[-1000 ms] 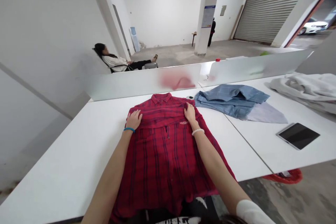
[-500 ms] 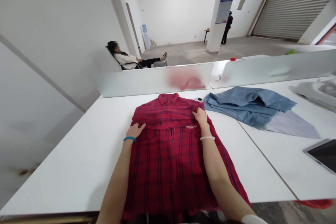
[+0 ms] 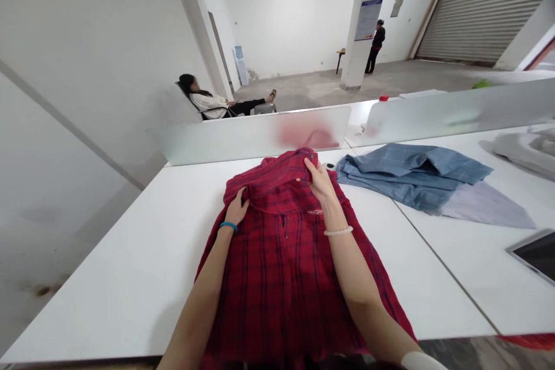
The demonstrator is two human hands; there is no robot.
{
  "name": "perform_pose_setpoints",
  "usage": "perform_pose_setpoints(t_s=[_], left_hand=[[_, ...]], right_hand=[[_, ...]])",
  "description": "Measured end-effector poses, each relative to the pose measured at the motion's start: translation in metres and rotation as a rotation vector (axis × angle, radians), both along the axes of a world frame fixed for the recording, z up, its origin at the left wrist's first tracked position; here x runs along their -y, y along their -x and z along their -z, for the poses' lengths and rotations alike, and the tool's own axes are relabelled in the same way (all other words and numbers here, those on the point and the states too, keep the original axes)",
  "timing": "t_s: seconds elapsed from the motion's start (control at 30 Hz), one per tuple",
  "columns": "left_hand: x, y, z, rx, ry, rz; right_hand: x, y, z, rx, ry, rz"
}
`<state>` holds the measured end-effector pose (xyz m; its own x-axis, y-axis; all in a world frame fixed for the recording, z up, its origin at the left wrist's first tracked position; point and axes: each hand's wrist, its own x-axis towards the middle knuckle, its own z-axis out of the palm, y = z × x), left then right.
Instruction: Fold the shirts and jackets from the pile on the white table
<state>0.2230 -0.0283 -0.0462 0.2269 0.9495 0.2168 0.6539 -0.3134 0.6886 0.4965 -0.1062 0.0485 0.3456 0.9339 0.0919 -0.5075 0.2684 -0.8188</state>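
A red plaid shirt (image 3: 281,266) lies on the white table (image 3: 121,266) in front of me, its lower part hanging over the near edge. My left hand (image 3: 238,208), with a blue wristband, is closed on the shirt's left shoulder area. My right hand (image 3: 321,182), with a white bracelet, pinches the fabric near the collar. Both hands hold the shirt's top end raised off the table and bunched.
A blue shirt (image 3: 411,176) lies crumpled to the right on a pale cloth (image 3: 485,208). A tablet (image 3: 535,254) sits at the right edge, grey fabric (image 3: 524,150) beyond. Frosted dividers (image 3: 243,136) line the table's far edge. One person reclines in a chair (image 3: 208,104); another stands by a pillar (image 3: 376,43).
My hands went from lying flat on the shirt to gripping its shoulders. The top of the shirt has lifted off the table and bunched up.
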Motion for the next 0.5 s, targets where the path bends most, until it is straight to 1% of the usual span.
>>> perform_pose_setpoints(t_s=[0.1, 0.17, 0.3, 0.4, 0.5], left_hand=[[-0.016, -0.007, -0.003, 0.023, -0.004, -0.065], [-0.021, -0.007, -0.004, 0.02, -0.015, -0.098], [-0.015, 0.004, 0.0, -0.031, -0.052, -0.097], [-0.008, 0.01, 0.004, -0.1, -0.069, -0.095], [-0.01, 0.009, 0.005, -0.167, -0.074, -0.093]], right_hand=[[0.007, 0.008, -0.012, -0.075, -0.011, -0.05], [0.009, 0.012, -0.018, -0.165, -0.04, -0.043], [0.012, 0.018, -0.025, -0.372, -0.151, -0.044], [0.013, 0.019, -0.027, -0.392, -0.14, -0.072], [0.012, 0.015, -0.026, -0.404, -0.106, -0.062]])
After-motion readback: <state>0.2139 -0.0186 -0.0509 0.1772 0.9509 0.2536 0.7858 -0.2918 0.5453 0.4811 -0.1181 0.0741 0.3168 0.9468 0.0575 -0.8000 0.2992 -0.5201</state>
